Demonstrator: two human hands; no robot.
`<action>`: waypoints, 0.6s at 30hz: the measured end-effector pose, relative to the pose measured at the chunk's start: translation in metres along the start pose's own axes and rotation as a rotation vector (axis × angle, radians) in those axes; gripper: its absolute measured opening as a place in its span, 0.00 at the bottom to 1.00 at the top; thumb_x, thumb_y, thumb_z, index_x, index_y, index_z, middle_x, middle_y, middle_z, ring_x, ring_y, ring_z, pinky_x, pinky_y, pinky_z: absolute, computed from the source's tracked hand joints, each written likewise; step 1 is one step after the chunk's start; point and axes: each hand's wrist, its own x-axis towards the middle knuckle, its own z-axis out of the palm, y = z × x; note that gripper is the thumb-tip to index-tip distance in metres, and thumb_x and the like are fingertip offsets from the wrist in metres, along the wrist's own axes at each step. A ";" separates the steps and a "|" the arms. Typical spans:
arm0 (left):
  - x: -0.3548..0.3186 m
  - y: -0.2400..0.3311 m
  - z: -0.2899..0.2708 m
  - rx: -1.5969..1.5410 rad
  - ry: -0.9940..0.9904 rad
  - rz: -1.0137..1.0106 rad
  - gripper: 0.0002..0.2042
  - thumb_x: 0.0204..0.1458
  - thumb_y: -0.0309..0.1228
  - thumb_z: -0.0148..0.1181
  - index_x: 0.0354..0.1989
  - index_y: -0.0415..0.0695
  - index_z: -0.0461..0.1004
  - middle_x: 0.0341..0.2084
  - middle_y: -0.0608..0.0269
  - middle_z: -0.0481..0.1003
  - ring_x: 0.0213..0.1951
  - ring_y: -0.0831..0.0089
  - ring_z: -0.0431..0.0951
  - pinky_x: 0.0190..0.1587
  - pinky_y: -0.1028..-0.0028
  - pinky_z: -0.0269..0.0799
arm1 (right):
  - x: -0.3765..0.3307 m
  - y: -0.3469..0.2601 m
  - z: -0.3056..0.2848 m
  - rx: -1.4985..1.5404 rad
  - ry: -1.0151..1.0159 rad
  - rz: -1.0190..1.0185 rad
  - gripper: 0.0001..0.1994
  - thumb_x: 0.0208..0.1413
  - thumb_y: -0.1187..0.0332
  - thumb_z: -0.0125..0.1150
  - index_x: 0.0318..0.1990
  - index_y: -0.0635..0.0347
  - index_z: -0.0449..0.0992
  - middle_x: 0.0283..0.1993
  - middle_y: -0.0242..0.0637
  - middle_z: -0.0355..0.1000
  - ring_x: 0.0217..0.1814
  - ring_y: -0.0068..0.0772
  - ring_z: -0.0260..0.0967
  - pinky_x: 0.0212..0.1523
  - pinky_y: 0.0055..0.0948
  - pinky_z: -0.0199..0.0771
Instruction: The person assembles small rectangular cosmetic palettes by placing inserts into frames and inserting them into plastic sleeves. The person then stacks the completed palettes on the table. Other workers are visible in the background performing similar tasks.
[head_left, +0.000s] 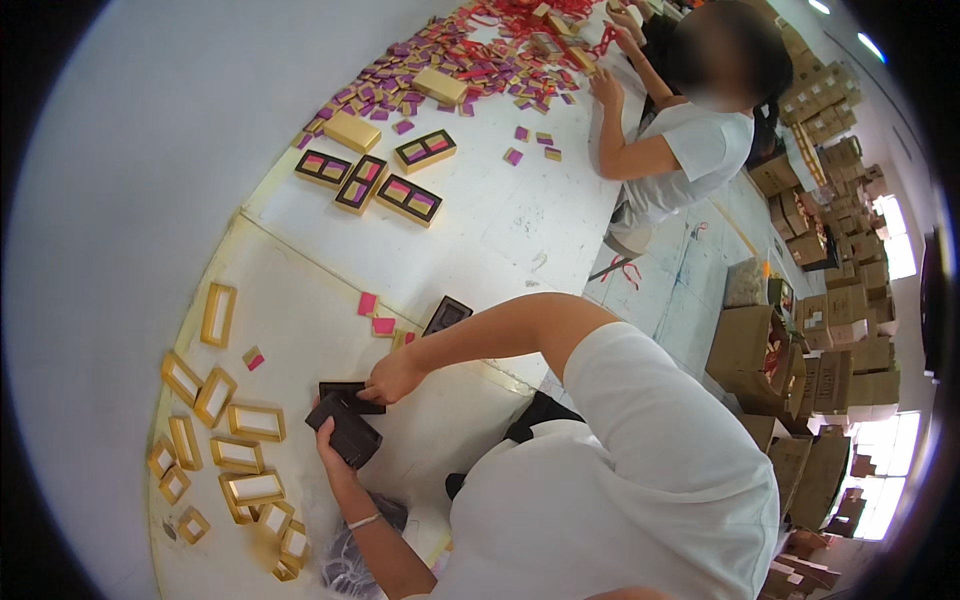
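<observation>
My left hand (pixel 328 448) is closed round a dark plastic insert tray (pixel 348 432), perhaps a stack of several, tilted above the white table. My right hand (pixel 393 379) has its fingers bent down onto a second black insert tray (pixel 343 390), which is partly covered by the first. Whether the right fingers pinch its edge I cannot make out fully, but they press together on it. Just beyond my right forearm lies another black insert tray (pixel 447 316). Small pink pieces (pixel 383 327) lie near it, one partly behind my right hand.
Open gold box frames (pixel 257 422) lie scattered on the left. Clear plastic (pixel 350 560) with dark contents is by my left forearm. Farther off are filled gold boxes (pixel 409 199), a heap of purple-and-gold pieces (pixel 400 70) and a co-worker (pixel 690 150). Cartons (pixel 745 350) stand at right.
</observation>
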 end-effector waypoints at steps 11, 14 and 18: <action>-0.026 -0.015 0.003 0.060 0.066 0.102 0.28 0.47 0.34 0.51 0.59 0.43 0.55 0.42 0.59 0.69 0.39 0.66 0.72 0.43 0.69 0.69 | 0.005 -0.059 0.030 0.106 0.449 0.644 0.19 0.46 0.61 0.55 0.40 0.69 0.73 0.60 0.60 0.49 0.60 0.51 0.51 0.56 0.38 0.56; -0.041 -0.021 0.000 -0.025 0.075 0.091 0.28 0.47 0.35 0.52 0.58 0.43 0.56 0.41 0.59 0.69 0.38 0.66 0.72 0.42 0.68 0.69 | 0.010 -0.063 0.037 0.009 0.388 0.627 0.19 0.45 0.66 0.55 0.43 0.70 0.71 0.58 0.60 0.51 0.61 0.53 0.51 0.57 0.38 0.56; -0.043 -0.036 -0.012 -0.162 0.138 -0.002 0.19 0.45 0.39 0.55 0.43 0.39 0.69 0.34 0.60 0.72 0.36 0.67 0.72 0.42 0.69 0.69 | 0.019 -0.061 0.025 0.788 0.728 0.767 0.14 0.53 0.66 0.46 0.42 0.68 0.63 0.44 0.51 0.59 0.48 0.49 0.59 0.50 0.40 0.59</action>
